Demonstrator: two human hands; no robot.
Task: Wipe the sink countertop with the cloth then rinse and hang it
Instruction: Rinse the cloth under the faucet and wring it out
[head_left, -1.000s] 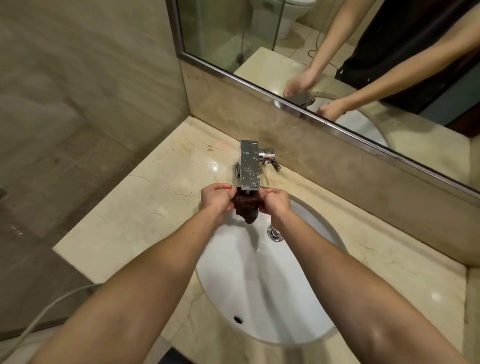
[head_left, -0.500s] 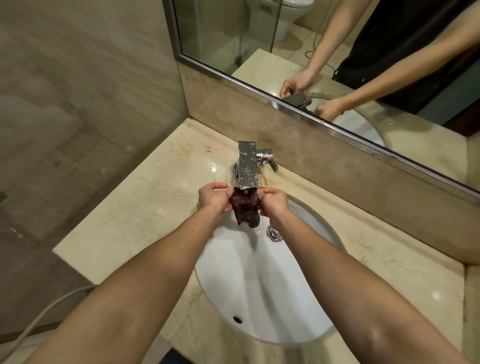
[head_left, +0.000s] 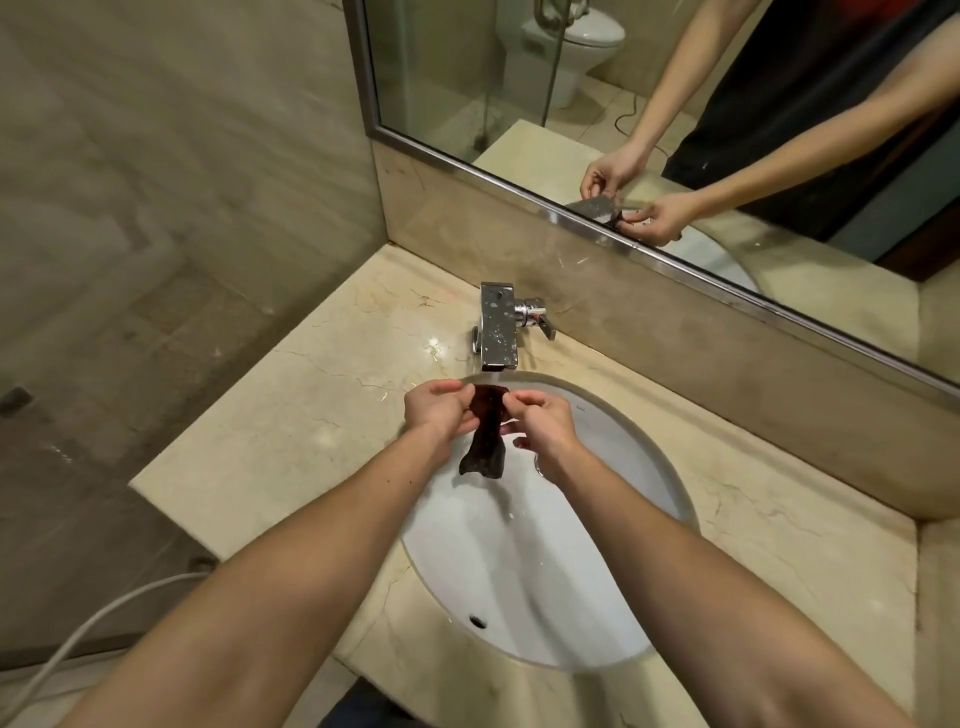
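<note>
Beige marble desk fills a bathroom corner, with one white sink set into it and one chrome tap at its far edge, below one mirror. One dark cloth hangs over the far part of the sink, just in front of the tap. Both hands hold it. The left hand has its fingers clamped on the top edge. The right hand pinches the same edge beside it, and its lower fingers are loosely curled.

I judge that the step is the rinse. To do it well, spread the cloth open under the tap, rub it between both hands, then squeeze it low inside the sink, so that no drops fall on the wiped desk. Whether water runs, I cannot tell for sure.

Count: two hands, one cloth, one tap with one lever, one sink, one mirror.
</note>
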